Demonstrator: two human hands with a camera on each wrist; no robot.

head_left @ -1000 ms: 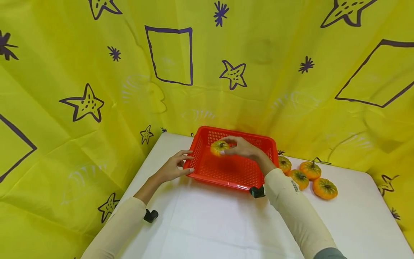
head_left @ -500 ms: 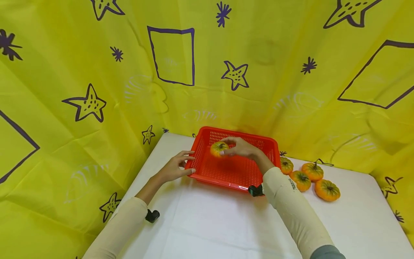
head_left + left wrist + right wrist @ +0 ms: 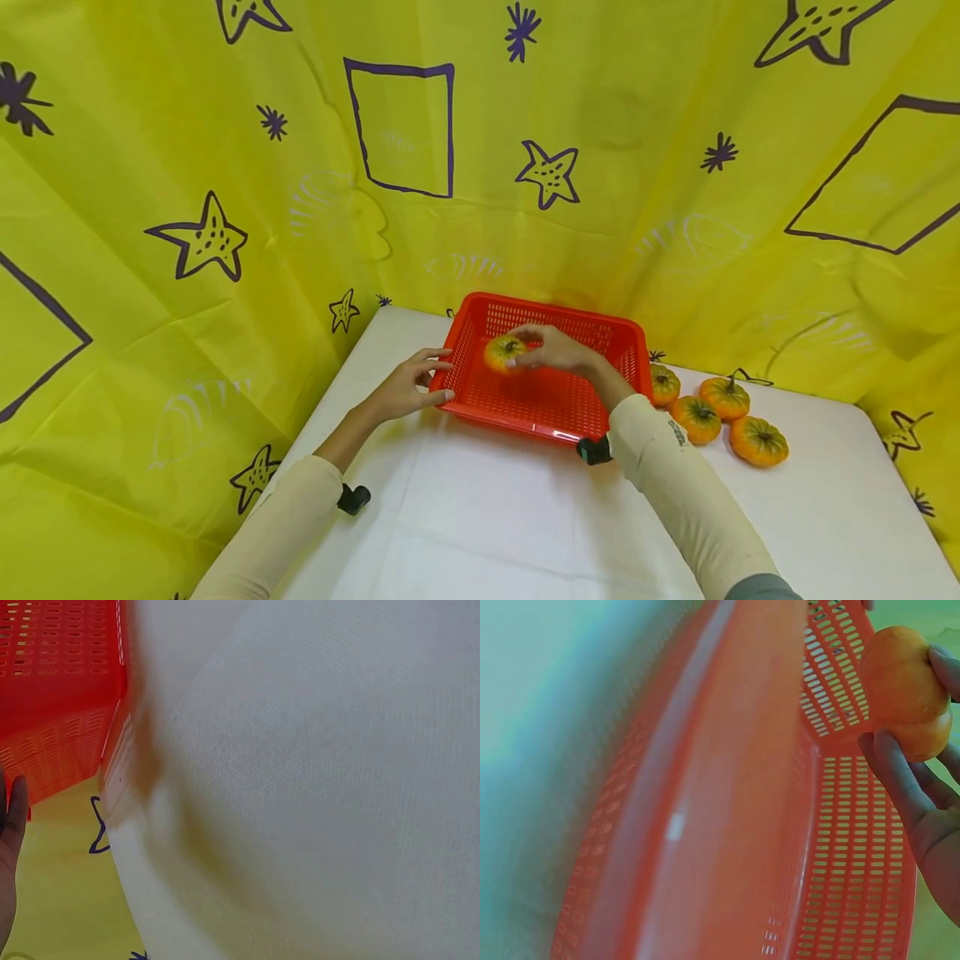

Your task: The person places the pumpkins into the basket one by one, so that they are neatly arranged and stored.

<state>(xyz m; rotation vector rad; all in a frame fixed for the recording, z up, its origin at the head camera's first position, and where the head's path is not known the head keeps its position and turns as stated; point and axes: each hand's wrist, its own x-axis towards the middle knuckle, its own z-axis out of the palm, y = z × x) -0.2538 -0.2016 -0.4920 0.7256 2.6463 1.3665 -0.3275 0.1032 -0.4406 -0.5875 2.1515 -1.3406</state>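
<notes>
Two hands at the red basket: the right hand pinches a small orange pumpkin in its fingertips, over the basket's left part; the left hand, fingers loosely spread, rests against the basket's left rim.

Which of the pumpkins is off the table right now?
The pumpkin pinched in the right hand over the red basket. The other four pumpkins lie on the white table, right of the basket.
</notes>
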